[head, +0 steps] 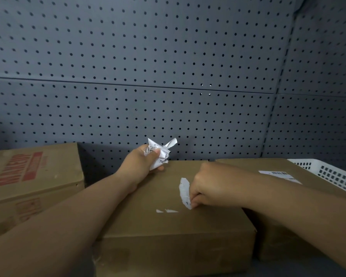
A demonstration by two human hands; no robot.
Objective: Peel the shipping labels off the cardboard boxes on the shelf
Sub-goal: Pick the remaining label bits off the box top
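A brown cardboard box [158, 226] lies in the middle of the shelf. A torn white label strip [184, 189] still sticks to its top, with two small white scraps [167, 211] below it. My right hand [210, 186] pinches the lower end of that strip with curled fingers. My left hand [142, 166] rests at the box's far edge and grips a crumpled wad of peeled label paper [160, 151]. Behind my right arm, a second box [268, 166] carries a whole white barcode label [280, 175].
A third cardboard box with red print [32, 174] stands at the left. A white slotted plastic basket [332, 176] sits at the far right. A dark grey pegboard wall [148, 76] closes the back and right side of the shelf.
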